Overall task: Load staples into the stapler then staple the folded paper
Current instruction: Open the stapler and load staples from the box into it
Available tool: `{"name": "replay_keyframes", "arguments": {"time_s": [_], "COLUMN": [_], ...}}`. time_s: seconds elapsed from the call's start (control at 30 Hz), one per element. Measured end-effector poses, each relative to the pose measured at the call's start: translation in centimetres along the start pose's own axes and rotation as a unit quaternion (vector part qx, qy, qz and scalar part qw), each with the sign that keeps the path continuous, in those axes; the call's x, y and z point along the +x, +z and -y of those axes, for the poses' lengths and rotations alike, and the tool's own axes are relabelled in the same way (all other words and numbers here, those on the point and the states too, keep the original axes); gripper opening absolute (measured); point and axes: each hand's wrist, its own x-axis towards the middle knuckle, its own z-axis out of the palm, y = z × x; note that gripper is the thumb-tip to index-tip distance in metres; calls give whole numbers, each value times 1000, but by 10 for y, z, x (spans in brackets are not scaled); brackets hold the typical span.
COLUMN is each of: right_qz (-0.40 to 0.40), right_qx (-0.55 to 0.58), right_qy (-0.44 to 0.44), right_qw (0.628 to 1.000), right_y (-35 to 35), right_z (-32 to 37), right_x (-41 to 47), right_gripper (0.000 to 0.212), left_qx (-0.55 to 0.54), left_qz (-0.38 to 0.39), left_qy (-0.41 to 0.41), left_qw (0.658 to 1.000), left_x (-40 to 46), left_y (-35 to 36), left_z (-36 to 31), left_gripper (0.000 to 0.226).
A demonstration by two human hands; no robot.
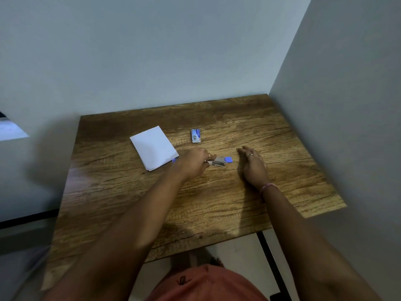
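Left hand (193, 164) grips the stapler (220, 161) mid-table, right hand (252, 166) relaxed beside it, folded paper (154, 147) just left

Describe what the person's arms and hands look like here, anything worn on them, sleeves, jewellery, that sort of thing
Both forearms are bare, with no sleeves in view. The right hand has a ring on one finger and a pinkish band around its wrist. The left hand seems to have a ring too, though it is small and hard to make out. No gloves or watch show.
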Motion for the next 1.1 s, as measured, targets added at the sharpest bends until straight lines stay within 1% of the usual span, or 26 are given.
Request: {"name": "replay_keyframes", "arguments": {"time_s": [0.1, 0.23, 0.33, 0.43, 0.5, 0.57, 0.63, 0.73, 0.77, 0.83, 0.93, 1.03, 1.1], "right_qz": [-11, -18, 12, 0, -4, -7, -16, -17, -16, -22, -28, -23, -25], "right_qx": [8, 12, -8, -3, 0, 2, 7, 8, 6, 9, 12, 8, 6], "right_qy": [0, 3, -1, 0, 2, 1, -1, 0, 1, 1, -2, -3, -4], "right_qw": [1000, 1000, 1000, 1000, 1000, 1000, 1000, 1000, 1000, 1000, 1000, 1000, 1000], "right_y": [3, 5, 4, 4, 6, 7, 8, 10, 11, 12, 12, 13, 13], "right_z": [-1, -4, -7, -8, -7, -8, -9, -12, -12, -12, -13, -13, -13], "right_x": [0, 1, 3, 3, 3, 4, 5, 5, 5, 5, 5, 6, 6], "right_gripper": [35, 34, 40, 37, 35, 34, 33, 33, 33, 32, 31, 32, 32], "left_qx": [-18, -47, -34, -32, -34, -70, -70, -6, -4, -13, -26, 0, 3], "left_qz": [-17, -31, -29, -9, -12, -43, -55, 14, 29, 31, 2, 31, 33], "left_qy": [5, -11, -6, 11, 20, 12, 19, 21, 16, 15, 23, 21, 15], "left_qw": [1000, 998, 999, 999, 999, 997, 996, 1000, 999, 999, 999, 999, 999], "left_x": [2, 4, 5, 6, 6, 7, 8, 9, 10, 12, 14, 16, 17], "left_y": [-7, -14, -19, -26, -31, -37, -39, -39, -40, -42, -44, -43, -43], "left_z": [-2, -4, -2, 1, 2, 1, 1, 1, 1, -1, -4, -6, -6], "left_gripper": [38, 38, 39, 45, 46, 42, 32, 26, 26, 26, 27, 28, 28]}}
